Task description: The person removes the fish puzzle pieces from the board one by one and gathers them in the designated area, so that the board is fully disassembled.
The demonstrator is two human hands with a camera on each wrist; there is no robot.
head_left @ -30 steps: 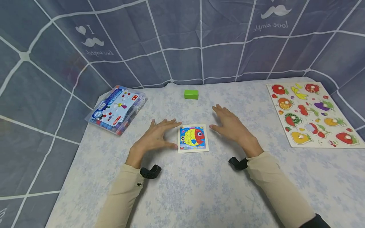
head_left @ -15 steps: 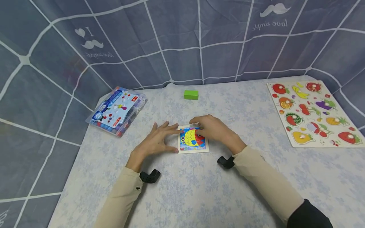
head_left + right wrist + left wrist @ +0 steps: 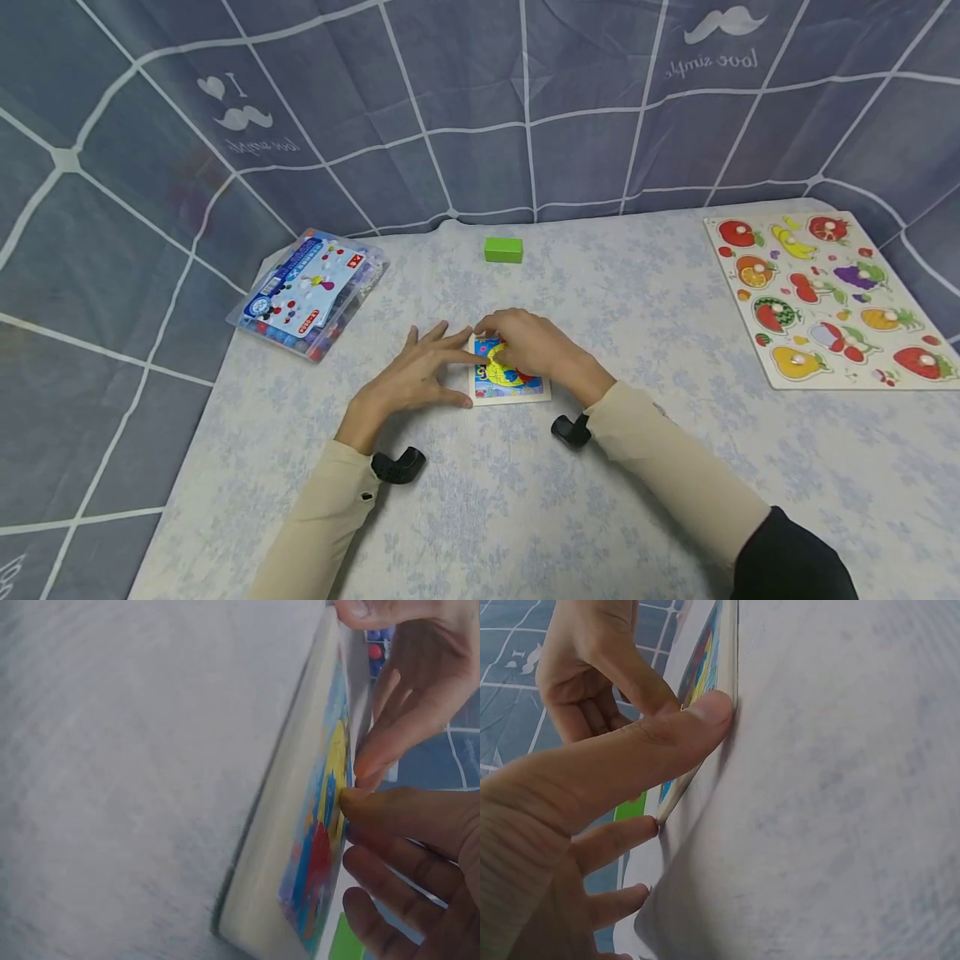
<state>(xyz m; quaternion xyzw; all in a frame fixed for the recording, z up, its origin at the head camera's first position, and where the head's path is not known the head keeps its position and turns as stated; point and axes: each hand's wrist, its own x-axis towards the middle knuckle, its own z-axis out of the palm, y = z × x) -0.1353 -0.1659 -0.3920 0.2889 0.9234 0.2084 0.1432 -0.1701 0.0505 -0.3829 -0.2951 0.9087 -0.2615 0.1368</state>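
Observation:
A small square jigsaw puzzle point(image 3: 498, 390) with a yellow-and-red fish lies on the table in a pale frame. At its left side is my left hand point(image 3: 405, 377), fingers spread, with the thumb point(image 3: 712, 709) against the frame's near edge and the index finger reaching over the picture. My right hand point(image 3: 536, 346) bends over the puzzle from the right and hides much of its upper part. In the right wrist view its thumb tip point(image 3: 356, 801) meets the picture while the other fingers curl behind. I cannot tell whether they pinch a puzzle piece.
Behind the puzzle sits a green block point(image 3: 503, 250). A clear plastic box point(image 3: 303, 292) with colourful contents and a printed label lies at the back left. A fruit puzzle board point(image 3: 813, 333) lies at the right. A grey-blue checked curtain point(image 3: 480, 92) hangs behind the table.
My right hand has come in from the right onto the puzzle, then shifted left across it, its fingers more bent. My left hand has barely moved, its index finger now further over the picture.

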